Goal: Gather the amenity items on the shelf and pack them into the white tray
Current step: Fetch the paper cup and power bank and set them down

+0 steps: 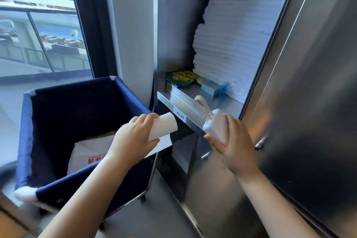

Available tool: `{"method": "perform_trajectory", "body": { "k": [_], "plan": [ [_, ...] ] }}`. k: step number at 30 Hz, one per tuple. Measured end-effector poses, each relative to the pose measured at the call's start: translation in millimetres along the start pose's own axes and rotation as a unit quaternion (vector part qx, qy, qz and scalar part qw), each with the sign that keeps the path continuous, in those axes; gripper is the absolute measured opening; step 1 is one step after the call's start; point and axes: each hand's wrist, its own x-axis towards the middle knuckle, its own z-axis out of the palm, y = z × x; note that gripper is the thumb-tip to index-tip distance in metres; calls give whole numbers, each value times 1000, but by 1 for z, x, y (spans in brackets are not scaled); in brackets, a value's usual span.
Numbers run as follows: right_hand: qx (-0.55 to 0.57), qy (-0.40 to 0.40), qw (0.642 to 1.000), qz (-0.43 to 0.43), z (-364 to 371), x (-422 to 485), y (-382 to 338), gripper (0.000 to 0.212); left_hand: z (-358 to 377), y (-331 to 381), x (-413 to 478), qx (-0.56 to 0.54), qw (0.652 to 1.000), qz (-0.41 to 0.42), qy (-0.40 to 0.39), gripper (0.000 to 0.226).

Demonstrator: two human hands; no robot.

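Observation:
My left hand (134, 137) grips a white rolled tube-like item (166, 125) just in front of the steel shelf edge (181, 102). My right hand (233, 141) holds a small white box-shaped device (215, 124) with a looped strap sticking up. On the shelf lie a yellow-green packet (182, 77), a light blue box (209, 87) and a crumpled blue plastic wrapper (224, 88). No white tray is in view.
A tall stack of folded white towels (231, 35) fills the right of the shelf. A dark blue fabric cart (77, 125) with a white bag (90, 152) inside stands at left. An open steel cabinet door (309, 83) is at right; a window lies behind the cart.

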Motion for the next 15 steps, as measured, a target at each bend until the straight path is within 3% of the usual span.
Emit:
{"method": "perform_trajectory", "body": {
  "k": [10, 15],
  "plan": [
    [-18, -22, 998, 48, 75, 77, 37, 83, 66, -30, 114, -34, 999, 41, 2, 59],
    [-83, -12, 992, 92, 121, 131, 66, 82, 114, -50, 204, -74, 992, 96, -21, 60]
  ]
}}
